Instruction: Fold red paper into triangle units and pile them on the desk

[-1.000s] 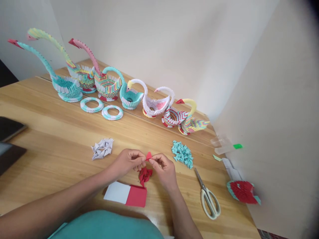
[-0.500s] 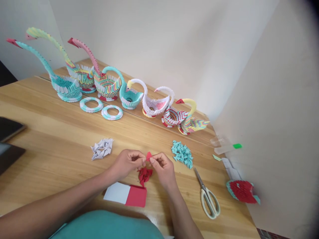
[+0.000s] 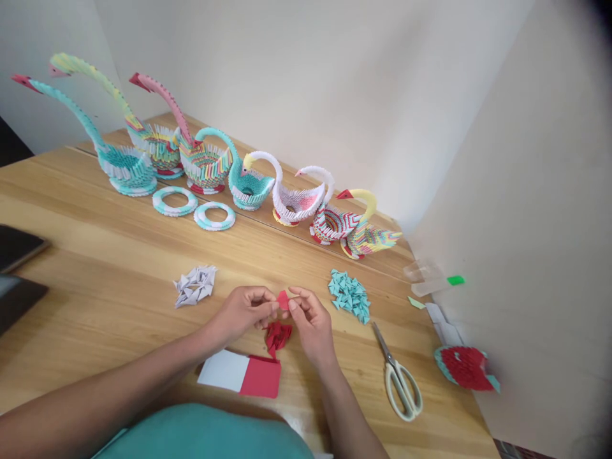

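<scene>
Paper piece [image 3: 283, 299] upright between fingertips

Paper swans [image 3: 248, 182]: seven, behind the paper rings
Paper rings [image 3: 174, 201]: two
Scissors [image 3: 401, 379]: one
Loose-piece piles [image 3: 195, 285]: three

Head camera looks forward and down, close over the wooden table [image 3: 119, 268]

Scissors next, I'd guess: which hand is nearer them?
Right. The right hand is just left of the scissors; the left hand lies farther left, beyond it.
</scene>
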Tool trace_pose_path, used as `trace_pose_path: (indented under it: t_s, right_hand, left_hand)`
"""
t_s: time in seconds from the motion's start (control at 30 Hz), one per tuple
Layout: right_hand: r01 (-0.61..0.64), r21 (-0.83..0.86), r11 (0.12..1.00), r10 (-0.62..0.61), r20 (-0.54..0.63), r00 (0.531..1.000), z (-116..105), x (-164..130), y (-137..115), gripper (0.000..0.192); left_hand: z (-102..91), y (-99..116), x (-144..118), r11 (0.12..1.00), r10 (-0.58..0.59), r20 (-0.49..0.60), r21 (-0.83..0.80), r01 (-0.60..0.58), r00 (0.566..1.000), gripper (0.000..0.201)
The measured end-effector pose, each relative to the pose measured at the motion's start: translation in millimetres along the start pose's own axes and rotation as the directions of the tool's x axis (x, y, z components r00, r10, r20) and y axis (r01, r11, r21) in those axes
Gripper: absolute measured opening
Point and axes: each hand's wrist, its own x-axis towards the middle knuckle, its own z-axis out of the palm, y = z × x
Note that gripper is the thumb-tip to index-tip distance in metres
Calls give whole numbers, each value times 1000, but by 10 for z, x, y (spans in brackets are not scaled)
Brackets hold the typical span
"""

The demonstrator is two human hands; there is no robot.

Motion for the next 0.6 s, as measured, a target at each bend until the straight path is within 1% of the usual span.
trace_pose_path:
  t_s: [0.07, 0.13, 0.2, 0.27, 0.33, 0.43, 0.53, 0.6]
  right_hand:
    - [-20, 9, 1000, 20, 36, 999, -20, 6, -28, 32]
    - [-28, 2, 1000, 28, 66, 997, -21, 5, -55, 32]
    - [-35, -14, 999, 36, 79, 996, -3, -4, -73, 31]
    - [-41, -38, 998, 44, 74, 996, 19, -13, -80, 34]
    - [-43, -54, 998, 47, 79, 996, 31, -19, -73, 36]
    - [-15, -58, 998, 20, 86, 996, 13, -16, -38, 40]
    - [11, -52, 999, -9, 57, 998, -44, 0, 6, 43]
    - [10, -18, 1000, -9, 45, 999, -90, 15, 22, 43]
  left_hand:
    - [-2, 2, -2, 1000, -12, 18, 5, 12, 1000, 24]
    - [8, -2, -11, 999, 4, 25, 46, -5, 1000, 22]
    - [30, -10, -27, 990, 47, 25, 132, -50, 999, 20]
    - [57, -15, -46, 967, 95, 25, 235, -98, 995, 21]
    - [81, -14, -63, 947, 116, 31, 298, -120, 993, 22]
    - [99, -4, -76, 950, 99, 50, 291, -109, 994, 21]
    - [92, 20, -72, 972, 59, 57, 225, -71, 997, 21]
    - [78, 38, -63, 980, 48, 42, 189, -55, 998, 21]
